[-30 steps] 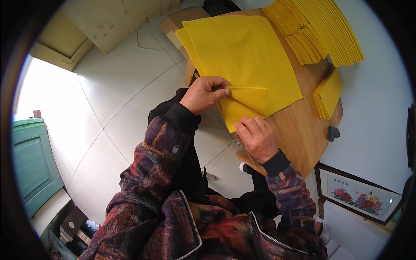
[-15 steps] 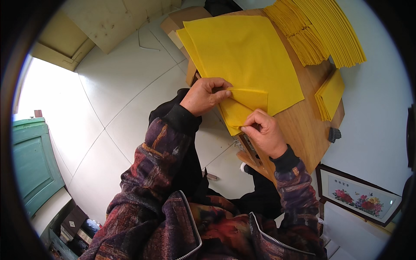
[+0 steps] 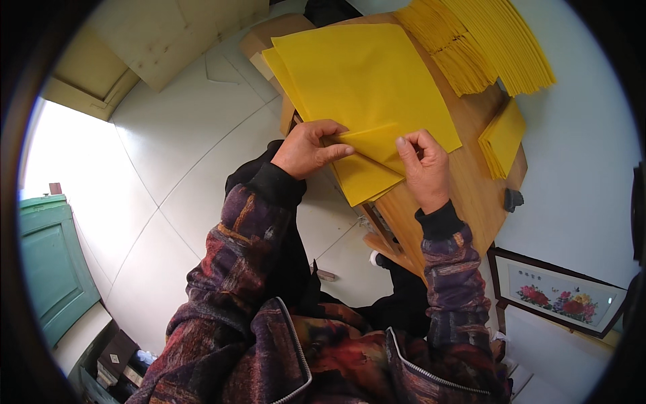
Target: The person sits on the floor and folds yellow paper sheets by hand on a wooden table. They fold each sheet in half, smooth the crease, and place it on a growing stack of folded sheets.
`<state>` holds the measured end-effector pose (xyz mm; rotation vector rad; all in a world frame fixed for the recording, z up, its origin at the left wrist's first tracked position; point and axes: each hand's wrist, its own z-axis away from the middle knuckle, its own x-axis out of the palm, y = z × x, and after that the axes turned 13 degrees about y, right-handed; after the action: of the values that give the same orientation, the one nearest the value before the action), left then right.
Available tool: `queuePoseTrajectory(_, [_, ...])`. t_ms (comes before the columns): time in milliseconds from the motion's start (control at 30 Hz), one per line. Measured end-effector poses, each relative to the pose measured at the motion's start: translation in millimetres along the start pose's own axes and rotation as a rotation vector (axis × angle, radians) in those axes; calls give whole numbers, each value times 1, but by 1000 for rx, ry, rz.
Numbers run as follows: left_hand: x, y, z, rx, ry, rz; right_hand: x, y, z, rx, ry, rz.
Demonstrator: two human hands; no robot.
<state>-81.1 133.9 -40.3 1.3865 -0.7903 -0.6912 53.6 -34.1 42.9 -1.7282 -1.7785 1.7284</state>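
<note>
A folded piece of yellow cloth [image 3: 370, 176] hangs over the near edge of the table, in front of a large yellow cloth sheet [image 3: 360, 81] lying flat in layers. My left hand [image 3: 306, 149] pinches the left end of the folded piece between thumb and fingers. At its right side, my right hand [image 3: 425, 165] is closed with thumb against forefinger, at the edge of the raised flap. The flap stands up at an angle between both hands. My right fingers hide part of its corner.
The wooden table [image 3: 471, 158] carries tall stacks of folded yellow cloths [image 3: 494, 40] at the far right and a smaller folded pile [image 3: 505, 138] nearer. A small dark block [image 3: 513, 200] sits at the table's right edge. A framed flower picture [image 3: 558, 293] stands at right.
My right hand has moved up from the lower corner of the folded cloth to the flap's right edge. My left hand keeps its pinch in nearly the same place.
</note>
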Motion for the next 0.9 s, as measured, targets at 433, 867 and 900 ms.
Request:
queuePoseTrajectory(433, [-1, 0, -1, -59, 25, 39, 10, 0, 62, -692, -184, 413])
queuePoseTrajectory(867, [-1, 0, -2, -57, 5, 111, 1, 0, 36, 177, -513, -131])
queuePoseTrajectory(900, [-2, 0, -2, -46, 8, 97, 1, 0, 33, 206, -529, -157])
